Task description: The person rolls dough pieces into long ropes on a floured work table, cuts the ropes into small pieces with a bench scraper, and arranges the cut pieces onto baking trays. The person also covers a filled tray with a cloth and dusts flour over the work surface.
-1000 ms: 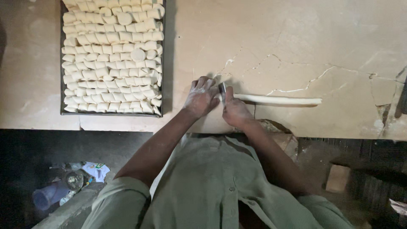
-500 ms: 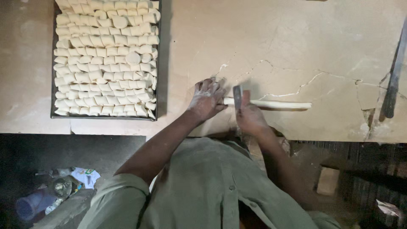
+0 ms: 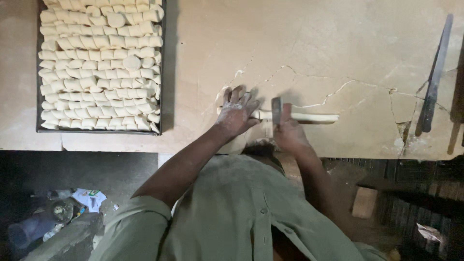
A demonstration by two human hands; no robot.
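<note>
A pale dough rope (image 3: 309, 117) lying on the cracked worktop (image 3: 314, 43) is pinned at its near end by the spread, floury left hand (image 3: 235, 113) while a flat metal cutter (image 3: 276, 111) is gripped upright in the right hand (image 3: 290, 133), and, judging by the tray (image 3: 163, 72) already packed with cut dough pieces (image 3: 99, 67) (row upon row), most cutting appears done, with this rope's length left.

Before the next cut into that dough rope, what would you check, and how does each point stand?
1. Left hand steadies the dough rope: ok.
2. Right hand grips the cutter blade, upright over the rope: ok.
3. Left fingers away from the blade: ok, a gap shows.
4. Uncut rope left, to the right of the blade: ok.
5. Room in the tray for more cut pieces: not ok, looks full.
6. Blade sharpness: cannot tell.
</note>
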